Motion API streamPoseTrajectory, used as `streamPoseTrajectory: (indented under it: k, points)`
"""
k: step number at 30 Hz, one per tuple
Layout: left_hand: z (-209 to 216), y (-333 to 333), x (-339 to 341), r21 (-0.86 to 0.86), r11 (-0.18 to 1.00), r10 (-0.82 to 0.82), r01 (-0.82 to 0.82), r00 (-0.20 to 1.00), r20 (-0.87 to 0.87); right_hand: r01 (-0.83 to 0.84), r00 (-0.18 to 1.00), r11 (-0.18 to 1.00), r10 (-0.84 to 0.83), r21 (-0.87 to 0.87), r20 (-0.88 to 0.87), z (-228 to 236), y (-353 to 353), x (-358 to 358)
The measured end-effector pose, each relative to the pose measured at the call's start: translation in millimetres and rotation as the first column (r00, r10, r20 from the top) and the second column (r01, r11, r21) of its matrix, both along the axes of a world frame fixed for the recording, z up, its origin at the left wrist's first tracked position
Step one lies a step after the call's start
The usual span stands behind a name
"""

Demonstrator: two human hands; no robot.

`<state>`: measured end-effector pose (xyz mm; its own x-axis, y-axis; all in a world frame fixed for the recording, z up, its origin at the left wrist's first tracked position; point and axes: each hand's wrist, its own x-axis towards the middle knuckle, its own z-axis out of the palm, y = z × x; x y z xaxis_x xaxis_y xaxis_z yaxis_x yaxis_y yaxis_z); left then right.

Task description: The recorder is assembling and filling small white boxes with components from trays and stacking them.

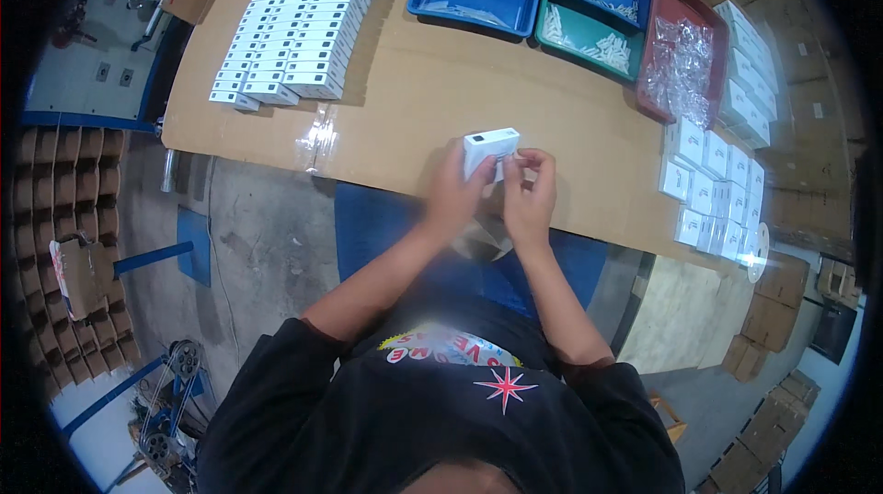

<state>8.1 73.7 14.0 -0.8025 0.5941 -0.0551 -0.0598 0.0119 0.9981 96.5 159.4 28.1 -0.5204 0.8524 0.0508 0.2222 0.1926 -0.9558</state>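
Observation:
Over the near edge of the cardboard-covered table, a small white box (490,144) with a dark square on its narrow top side is held up in front of me. My left hand (452,183) is wrapped round the box's left side, thumb across its face. My right hand (531,187) is at the box's right side with thumb and forefinger pinched together. Whether those fingers grip the box's edge or a small piece beside it is too small to make out.
Rows of stacked white boxes (292,43) stand at the far left of the table (405,98). At the back are a blue tray (474,11), a green tray (589,43) with white pieces, and a red tray (658,103) with clear plastic bags. More white boxes (717,177) line the right edge.

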Motion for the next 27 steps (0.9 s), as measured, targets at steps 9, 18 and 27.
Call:
streamPoseTrajectory:
  k: [9,18,27]
  points:
    - [10.1,-9.2,6.1,0.095,0.983,-0.143,0.159,0.977,-0.155,-0.134,0.988,0.99,0.137,0.052,-0.065,3.8,-23.5,-8.2]
    - [19.6,-54.7,-15.0,-0.093,0.89,-0.457,0.447,0.873,-0.171,-0.043,0.994,0.982,0.023,-0.183,-0.112,-9.1,12.9,3.6]
    - [5.6,-169.9,-49.3,-0.373,0.927,-0.063,-0.034,0.967,-0.245,-0.208,0.965,0.944,0.154,-0.258,-0.212,24.9,46.3,-85.5]
